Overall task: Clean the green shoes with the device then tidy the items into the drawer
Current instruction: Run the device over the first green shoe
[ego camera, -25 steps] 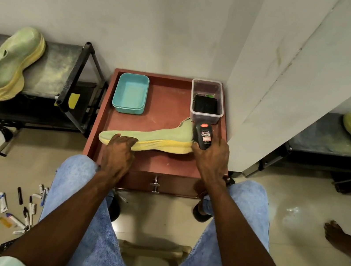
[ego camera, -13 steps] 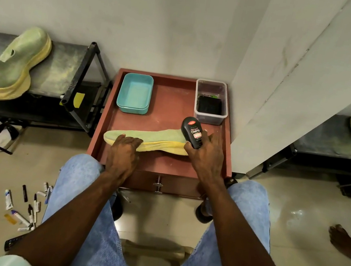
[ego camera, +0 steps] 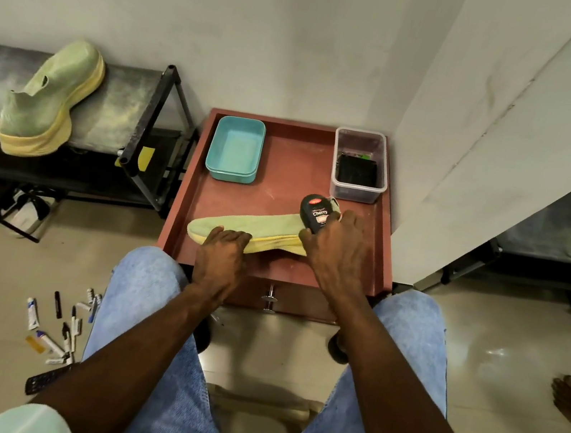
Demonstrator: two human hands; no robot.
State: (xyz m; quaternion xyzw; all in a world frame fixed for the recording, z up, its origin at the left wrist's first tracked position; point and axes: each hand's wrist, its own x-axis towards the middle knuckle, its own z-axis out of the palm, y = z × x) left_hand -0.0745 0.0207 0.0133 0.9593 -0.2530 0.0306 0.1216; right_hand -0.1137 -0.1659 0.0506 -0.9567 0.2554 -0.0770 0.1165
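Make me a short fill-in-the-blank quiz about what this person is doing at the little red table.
1. The right hand grips a black ____ labelled Cherry.
2. The left hand presses on the toe of the green ____ lying on the red table.
3. The teal tray holds ____.

Missing words: bottle; shoe; nothing

Shoe (ego camera: pixel 255 228) lies across the near part of the table (ego camera: pixel 289 186), toe left. Tray (ego camera: pixel 235 149) sits far left on the table, tub (ego camera: pixel 359 166) far right. Second shoe (ego camera: pixel 50 97) rests on the rack (ego camera: pixel 125 106) left of the table. Drawer (ego camera: pixel 285 297) sits below the table's near edge.
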